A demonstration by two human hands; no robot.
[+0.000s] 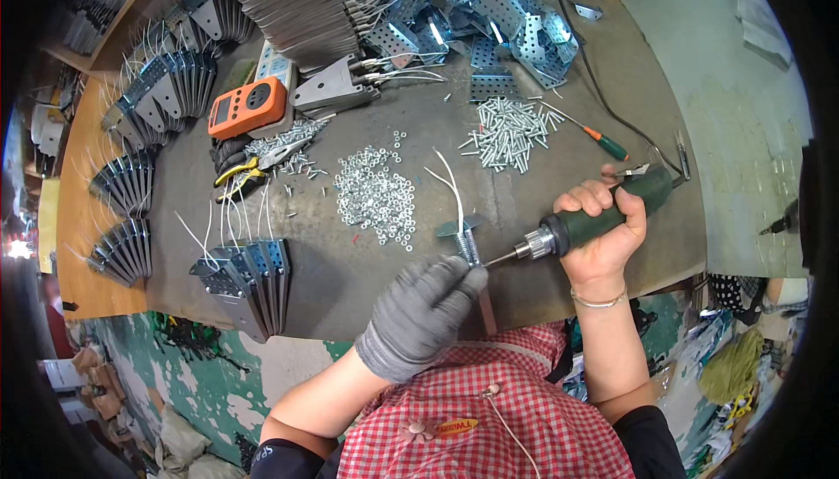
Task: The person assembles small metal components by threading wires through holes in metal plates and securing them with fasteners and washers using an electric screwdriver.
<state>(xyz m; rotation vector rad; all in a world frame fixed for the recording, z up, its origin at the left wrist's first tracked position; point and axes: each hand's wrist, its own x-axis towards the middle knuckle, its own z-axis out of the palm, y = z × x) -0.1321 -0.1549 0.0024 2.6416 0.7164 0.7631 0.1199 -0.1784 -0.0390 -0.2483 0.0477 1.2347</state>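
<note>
My left hand (415,313), in a grey knitted glove, grips a narrow metal bracket (469,243) with two white wires rising from it. The bracket stands on edge near the table's front, and the glove hides much of its lower part. In my bare right hand (603,247) is a dark green corded electric screwdriver (648,187), fingers wrapped round its body. Its silver chuck points left, and the thin bit meets the bracket just beside my gloved fingertips. Whether a screw sits at the tip is too small to tell.
Loose nuts (376,195) and a heap of screws (511,134) lie beyond my hands. Finished-looking brackets (249,278) stand at left. Farther back are pliers (253,169), an orange meter (249,106), perforated blue plates (502,16) and a green-handled screwdriver (609,143). A black cord (603,99) runs along the right.
</note>
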